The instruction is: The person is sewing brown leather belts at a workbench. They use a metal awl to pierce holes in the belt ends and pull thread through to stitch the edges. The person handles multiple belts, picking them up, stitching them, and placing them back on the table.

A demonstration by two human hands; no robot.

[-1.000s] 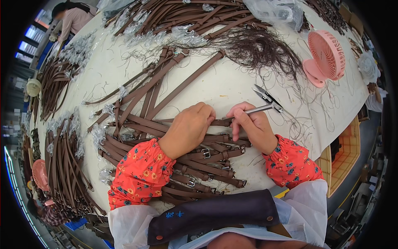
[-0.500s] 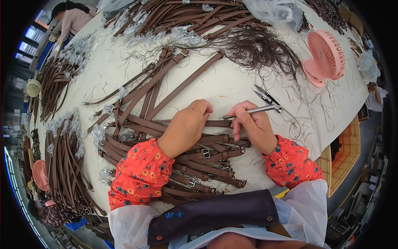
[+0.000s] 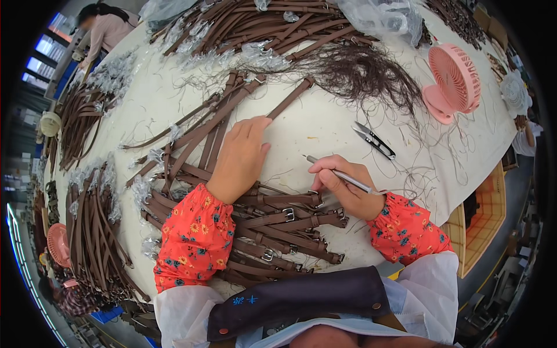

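Observation:
My left hand (image 3: 239, 156) lies over a long brown leather strap (image 3: 293, 96), fingers stretched forward and thumb apart. It covers the strap's middle; whether the fingertips grip the strap is hidden. In my right hand (image 3: 350, 188) is a slim metal pen-like tool (image 3: 342, 173) with a thin cord at its back end. Its fine tip points left, above the white tabletop and touching no strap. Close below both hands is a pile of brown straps with metal buckles (image 3: 288, 214). A pair of black-handled thread snips (image 3: 375, 141) lies beyond my right hand.
Plastic-wrapped strap bundles (image 3: 267, 26) lie across the far side, beside a tangle of dark threads (image 3: 365, 72). A pink fan (image 3: 455, 78) stands at the far right. More strap bundles (image 3: 93, 226) are on the left. Someone in pink (image 3: 110, 35) bends over at the far left.
My left hand has moved forward and left, from above the near pile onto the long strap. My right hand has turned the pen-like tool, so its tip now points forward and left.

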